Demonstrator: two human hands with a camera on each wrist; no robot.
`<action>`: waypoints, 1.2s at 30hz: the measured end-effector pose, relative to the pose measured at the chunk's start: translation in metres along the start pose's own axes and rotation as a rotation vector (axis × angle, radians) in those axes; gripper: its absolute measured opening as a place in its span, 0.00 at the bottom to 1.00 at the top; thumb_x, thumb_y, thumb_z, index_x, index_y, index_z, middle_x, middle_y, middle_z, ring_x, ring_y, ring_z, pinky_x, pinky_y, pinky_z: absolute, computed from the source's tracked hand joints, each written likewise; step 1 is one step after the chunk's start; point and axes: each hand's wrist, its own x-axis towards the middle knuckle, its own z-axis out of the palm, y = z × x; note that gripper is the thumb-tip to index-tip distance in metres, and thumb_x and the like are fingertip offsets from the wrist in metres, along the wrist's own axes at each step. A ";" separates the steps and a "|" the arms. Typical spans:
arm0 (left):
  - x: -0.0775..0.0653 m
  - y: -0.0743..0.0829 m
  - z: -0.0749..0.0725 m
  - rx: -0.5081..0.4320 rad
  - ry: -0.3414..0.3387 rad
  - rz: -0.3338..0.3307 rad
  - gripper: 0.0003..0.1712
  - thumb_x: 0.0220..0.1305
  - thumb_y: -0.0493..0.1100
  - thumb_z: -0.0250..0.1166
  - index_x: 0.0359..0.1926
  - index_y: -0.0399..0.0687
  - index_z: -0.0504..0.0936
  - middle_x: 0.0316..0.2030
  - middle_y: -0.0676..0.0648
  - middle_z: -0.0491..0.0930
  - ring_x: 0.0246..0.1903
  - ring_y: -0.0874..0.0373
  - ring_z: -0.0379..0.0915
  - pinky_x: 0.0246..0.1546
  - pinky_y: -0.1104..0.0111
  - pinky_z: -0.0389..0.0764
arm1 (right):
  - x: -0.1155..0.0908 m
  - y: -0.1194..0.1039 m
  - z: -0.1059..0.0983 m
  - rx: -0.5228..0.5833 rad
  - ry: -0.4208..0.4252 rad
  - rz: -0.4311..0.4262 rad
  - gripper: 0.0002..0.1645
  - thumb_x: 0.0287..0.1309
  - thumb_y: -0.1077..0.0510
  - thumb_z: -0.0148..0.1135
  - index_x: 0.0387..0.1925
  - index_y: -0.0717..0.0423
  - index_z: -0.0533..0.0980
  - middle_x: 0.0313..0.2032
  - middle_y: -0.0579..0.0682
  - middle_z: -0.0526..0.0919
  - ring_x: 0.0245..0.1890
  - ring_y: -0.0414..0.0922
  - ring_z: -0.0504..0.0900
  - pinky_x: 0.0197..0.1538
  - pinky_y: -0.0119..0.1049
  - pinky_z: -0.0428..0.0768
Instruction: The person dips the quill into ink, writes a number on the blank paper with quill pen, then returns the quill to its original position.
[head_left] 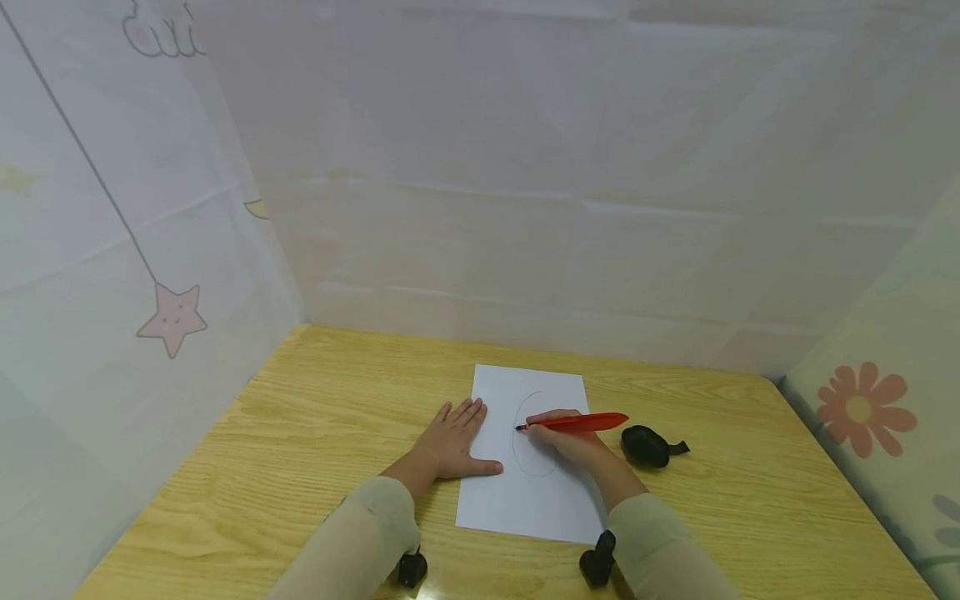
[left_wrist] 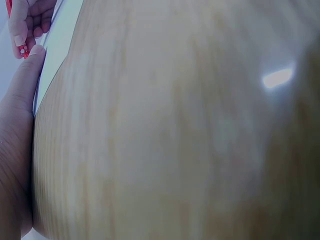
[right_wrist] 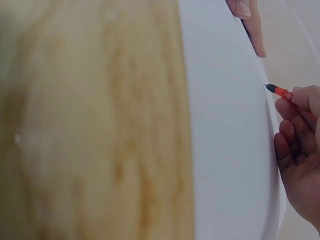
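Note:
A sheet of white paper (head_left: 525, 512) lies on the wooden table, bearing a thin curved line (head_left: 513, 450) like an unclosed oval. My left hand (head_left: 453, 442) rests spread on the paper's left edge, thumb pointing right. With my right hand (head_left: 573, 442) I pinch a red pen (head_left: 600, 422) whose rear end widens like a feather. Its dark tip is at the left side of the curve in the head view. The right wrist view shows the pen's black tip (right_wrist: 270, 87) at the paper, the other fingers curled beneath.
Right of the paper lies a black rounded object (head_left: 645, 447) with a short strap. Small black devices (head_left: 597, 565) sit near both wrists. The wooden table (head_left: 360, 367) meets pale printed cloth walls (head_left: 487, 208) at the back and sides.

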 end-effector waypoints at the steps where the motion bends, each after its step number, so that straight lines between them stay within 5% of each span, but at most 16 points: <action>1: 0.000 0.000 0.000 0.000 -0.002 0.000 0.63 0.56 0.82 0.49 0.78 0.46 0.44 0.79 0.48 0.41 0.79 0.54 0.35 0.77 0.52 0.38 | 0.000 0.000 0.000 0.003 0.007 -0.001 0.21 0.59 0.44 0.65 0.52 0.46 0.81 0.55 0.53 0.79 0.59 0.53 0.71 0.65 0.59 0.69; 11: -0.001 0.003 -0.005 0.022 0.000 0.002 0.63 0.56 0.83 0.48 0.78 0.46 0.45 0.79 0.48 0.44 0.78 0.54 0.38 0.77 0.52 0.42 | 0.000 0.002 -0.001 0.005 0.025 -0.006 0.22 0.57 0.42 0.67 0.51 0.46 0.82 0.55 0.51 0.80 0.60 0.52 0.72 0.66 0.60 0.67; 17: -0.001 0.005 -0.005 0.025 0.003 0.000 0.63 0.55 0.83 0.47 0.78 0.47 0.46 0.79 0.49 0.44 0.78 0.54 0.38 0.77 0.52 0.43 | 0.003 0.005 -0.004 0.065 0.082 0.047 0.31 0.52 0.35 0.68 0.54 0.44 0.81 0.58 0.52 0.80 0.65 0.56 0.69 0.68 0.64 0.63; 28: -0.002 0.004 -0.004 0.017 0.005 -0.004 0.64 0.55 0.83 0.48 0.78 0.47 0.45 0.79 0.49 0.44 0.78 0.54 0.37 0.77 0.52 0.41 | 0.002 0.006 -0.004 0.128 0.147 0.039 0.31 0.52 0.36 0.69 0.55 0.46 0.81 0.59 0.55 0.80 0.65 0.58 0.70 0.66 0.61 0.67; 36: -0.002 0.001 -0.001 0.021 0.011 -0.010 0.64 0.55 0.84 0.47 0.78 0.47 0.45 0.79 0.49 0.44 0.78 0.54 0.37 0.77 0.52 0.42 | 0.001 0.010 -0.005 0.190 0.196 0.025 0.30 0.51 0.37 0.71 0.53 0.45 0.83 0.55 0.51 0.83 0.61 0.53 0.74 0.59 0.48 0.75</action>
